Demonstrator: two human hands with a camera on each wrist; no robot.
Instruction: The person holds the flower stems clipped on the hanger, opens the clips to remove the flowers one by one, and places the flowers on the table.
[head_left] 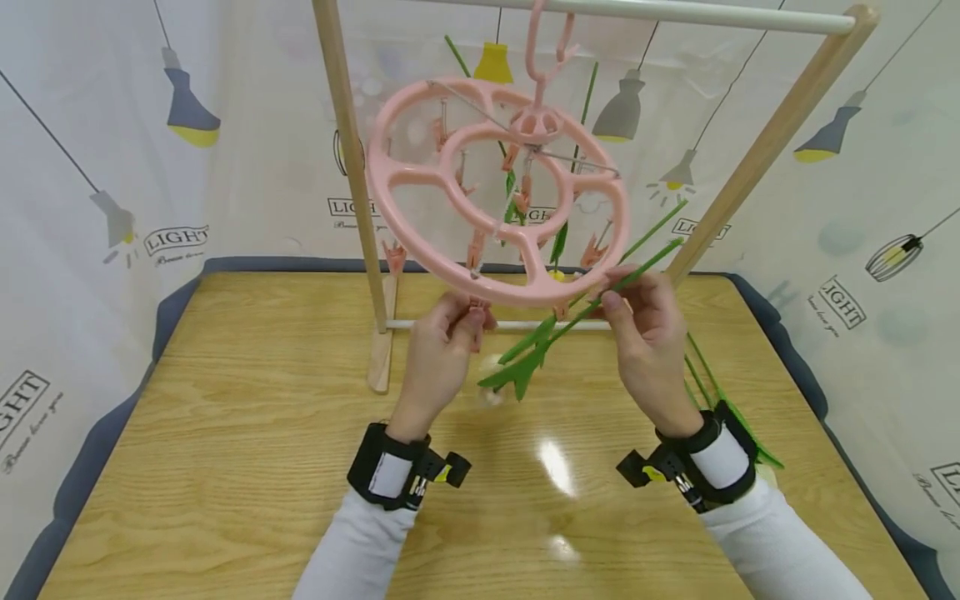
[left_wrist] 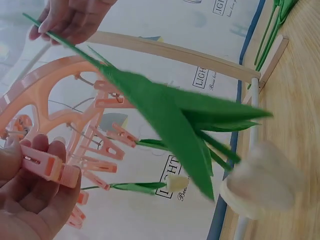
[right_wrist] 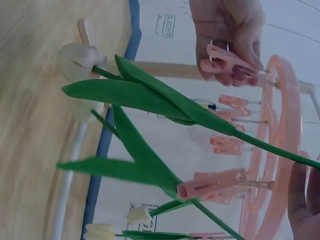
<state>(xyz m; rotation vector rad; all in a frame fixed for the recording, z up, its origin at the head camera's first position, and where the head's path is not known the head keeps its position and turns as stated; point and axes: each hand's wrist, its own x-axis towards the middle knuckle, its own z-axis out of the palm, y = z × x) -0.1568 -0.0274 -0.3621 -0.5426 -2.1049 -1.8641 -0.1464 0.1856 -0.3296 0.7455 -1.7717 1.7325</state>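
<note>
White-sleeved forearms [head_left: 356, 546] reach in from the near edge over a wooden table [head_left: 225, 467], toward a round pink hanger [head_left: 517, 292] hung from a rod [head_left: 675, 10] on a wooden stand [head_left: 780, 133]. At the hanger's near rim, the left hand [head_left: 442, 358] pinches a pink clip [left_wrist: 42, 162] between thumb and fingers; whether the clip's mouth is parted, I cannot tell. To its right, the right hand [head_left: 652, 342] pinches the stem of a white tulip [right_wrist: 165, 107], its bloom pointing down and leftward, no part of it in that clip. Just beside it, a second tulip [right_wrist: 145, 160] passes behind another clip and seems held by it. Its leaves could snag the moving flower, perhaps tugging it loose. Because the right hand grips near the stem's end, the heavy-looking bloom may swing and miss the clip. Too shallow a bite could let the thin stem slip out, and a hard pull could tilt the hanging ring.
</note>
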